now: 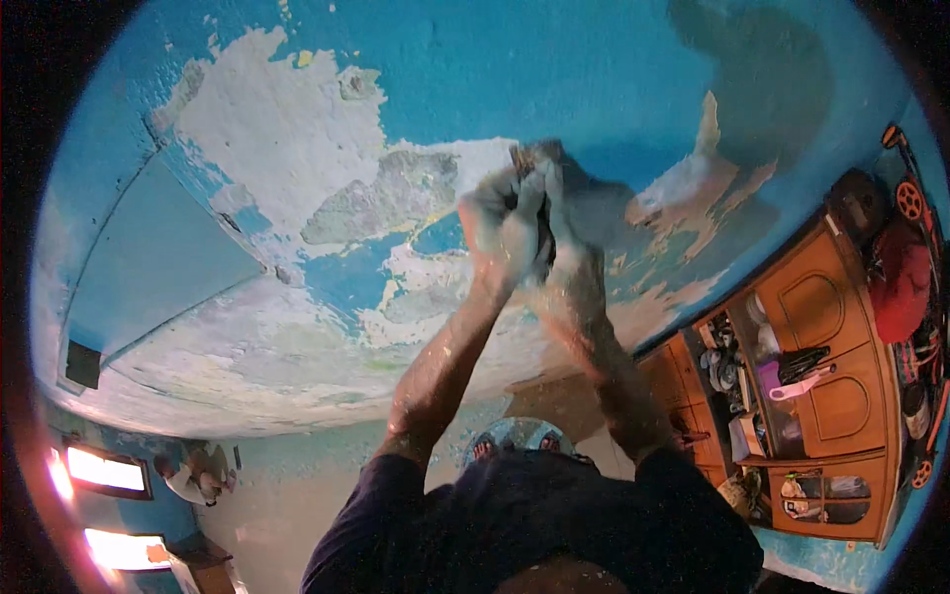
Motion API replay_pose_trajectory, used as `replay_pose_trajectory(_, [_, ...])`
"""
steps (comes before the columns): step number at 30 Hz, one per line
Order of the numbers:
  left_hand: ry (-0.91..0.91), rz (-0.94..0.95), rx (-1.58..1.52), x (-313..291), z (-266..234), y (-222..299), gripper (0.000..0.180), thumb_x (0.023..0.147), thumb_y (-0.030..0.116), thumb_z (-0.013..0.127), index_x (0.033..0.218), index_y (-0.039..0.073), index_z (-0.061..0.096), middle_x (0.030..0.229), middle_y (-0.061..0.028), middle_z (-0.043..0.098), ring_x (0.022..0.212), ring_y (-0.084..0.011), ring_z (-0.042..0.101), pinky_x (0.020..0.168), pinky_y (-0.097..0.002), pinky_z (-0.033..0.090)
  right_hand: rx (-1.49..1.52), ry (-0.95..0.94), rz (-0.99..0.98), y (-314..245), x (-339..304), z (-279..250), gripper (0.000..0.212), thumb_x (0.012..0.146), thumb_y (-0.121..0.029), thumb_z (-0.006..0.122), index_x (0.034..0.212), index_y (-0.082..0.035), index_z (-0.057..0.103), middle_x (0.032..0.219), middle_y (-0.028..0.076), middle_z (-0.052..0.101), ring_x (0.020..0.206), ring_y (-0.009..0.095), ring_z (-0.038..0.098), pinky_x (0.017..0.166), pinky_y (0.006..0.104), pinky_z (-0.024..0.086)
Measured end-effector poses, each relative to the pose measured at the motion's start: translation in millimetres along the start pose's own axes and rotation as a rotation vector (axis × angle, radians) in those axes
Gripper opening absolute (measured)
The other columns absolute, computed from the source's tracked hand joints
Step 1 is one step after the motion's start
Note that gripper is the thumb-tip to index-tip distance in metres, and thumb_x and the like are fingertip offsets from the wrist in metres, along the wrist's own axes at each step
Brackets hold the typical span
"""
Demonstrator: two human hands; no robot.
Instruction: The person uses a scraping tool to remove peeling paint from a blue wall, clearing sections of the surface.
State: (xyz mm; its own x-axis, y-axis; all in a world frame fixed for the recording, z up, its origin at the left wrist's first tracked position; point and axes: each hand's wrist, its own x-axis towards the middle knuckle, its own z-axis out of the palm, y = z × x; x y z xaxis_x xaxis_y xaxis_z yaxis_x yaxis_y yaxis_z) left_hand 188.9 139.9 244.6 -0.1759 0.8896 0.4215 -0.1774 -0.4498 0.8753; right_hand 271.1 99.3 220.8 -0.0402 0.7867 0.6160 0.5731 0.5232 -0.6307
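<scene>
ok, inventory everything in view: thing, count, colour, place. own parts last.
Wall: 1, blue, pale bare patches, ahead
Panel: 1, pale blue, wall's left
Square: 1, dark, panel's lower corner
Windows: at least 2, bright, lower left
Fan: 1, whitish, beside windows
Floor: 1, pale, below
Stand: 1, pale blue, under feet
Cabinet: 1, brown, right; contents too small to count
Pink item: 1, pink, at cabinet
Red bundle: 1, red, far right
Wheels: 2, orange, far right
Tool: 1, dark, gripped at wall; blurred, type unclear
Shirt: 1, dark, bottom centre
Left hand: 1, dusty, on tool
Right hand: 1, dusty, on tool
Forearms: 2, flecked, reaching up
Feet: 2, toes only, on stand
</scene>
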Motion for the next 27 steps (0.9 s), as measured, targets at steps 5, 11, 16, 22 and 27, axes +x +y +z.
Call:
replay_pose_trajectory(5, [0.012, 0.078, 0.149, -10, -15, -27, 0.031, 0.084, 0.012, 0.060, 0.057, 0.001, 0.050, 0.052, 0.0005, 0.048, 0.052, -0.0043, 0.039, 0.044, -0.0251, 0.033, -0.064, -0.063, 0.136, -9, -12, -1, 0.069, 0.075, -0.008, 0.060, 0.136, 0.002, 0.029, 0.061, 0.023, 0.054, 0.056, 0.039, 0.057, 0.050, 0.0388, 0.044])
replay_pose_trajectory(11, [-0.025, -0.021, 0.019, -6, -13, -27, 0.020, 0.084, 0.007, 0.059, 0.066, -0.001, 0.059, 0.059, 0.0024, 0.053, 0.056, -0.0040, 0.044, 0.047, -0.0223, 0.035, -0.088, -0.082, 0.091, -1, -14, 1, 0.080, 0.075, -0.007, 0.057, 0.143, -0.004, 0.015, 0.082, 0.024, 0.061, 0.067, 0.042, 0.059, 0.060, 0.0438, 0.047])
replay_pose_trajectory(16, [0.023, -0.035, -0.137, 3, 0, 1, 0.022, 0.083, 0.010, 0.062, 0.064, -0.002, 0.059, 0.056, 0.0034, 0.051, 0.055, -0.0038, 0.041, 0.046, -0.0227, 0.034, -0.095, 0.032, -0.006, -14, 5, -4, 0.068, 0.077, -0.004, 0.055, 0.138, -0.001, 0.027, 0.058, 0.024, 0.052, 0.054, 0.040, 0.056, 0.049, 0.0406, 0.043])
replay_pose_trajectory(22, [-0.024, 0.028, 0.034, 5, 2, 12, 0.023, 0.084, 0.009, 0.060, 0.063, -0.001, 0.057, 0.056, 0.0021, 0.051, 0.054, -0.0040, 0.041, 0.045, -0.0230, 0.034, -0.103, -0.062, 0.096, -12, 8, -11, 0.076, 0.076, -0.013, 0.060, 0.140, -0.002, 0.022, 0.067, 0.023, 0.058, 0.060, 0.041, 0.059, 0.056, 0.0436, 0.047])
replay_pose_trajectory(27, [-0.001, 0.170, 0.133, 0, -16, -29, 0.024, 0.085, 0.009, 0.058, 0.063, -0.001, 0.056, 0.055, 0.0017, 0.051, 0.049, -0.0044, 0.042, 0.042, -0.0237, 0.033, -0.035, 0.003, 0.089, -5, -11, 8, 0.076, 0.075, -0.011, 0.060, 0.141, -0.003, 0.023, 0.071, 0.026, 0.058, 0.066, 0.041, 0.060, 0.058, 0.0441, 0.047])
